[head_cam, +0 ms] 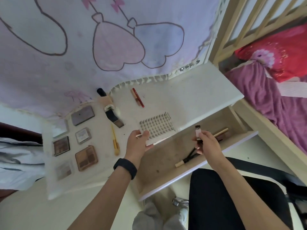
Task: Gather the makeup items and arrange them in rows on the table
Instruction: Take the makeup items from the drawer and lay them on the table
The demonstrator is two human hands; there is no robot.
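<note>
My left hand point(138, 141) grips the near edge of a white false-lash tray point(157, 127) at the table's front edge. Over the open drawer point(166, 163), my right hand point(206, 144) holds a small dark tube with a pale label point(198, 132) upright. Several palettes lie in rows on the white table point(191, 90) at the left, among them a brown one point(86, 158), a grey one point(83, 115) and a small silver one point(82, 135). A yellow pencil point(115, 141), a dark bottle point(113, 116) and a red pencil point(138, 97) lie further right.
Brushes point(187, 159) and a wooden-handled tool point(221, 132) lie inside the drawer. A black chair point(232, 196) stands below the drawer, a bed with purple bedding point(265, 100) at right. A pink patterned curtain point(99, 47) hangs behind the table.
</note>
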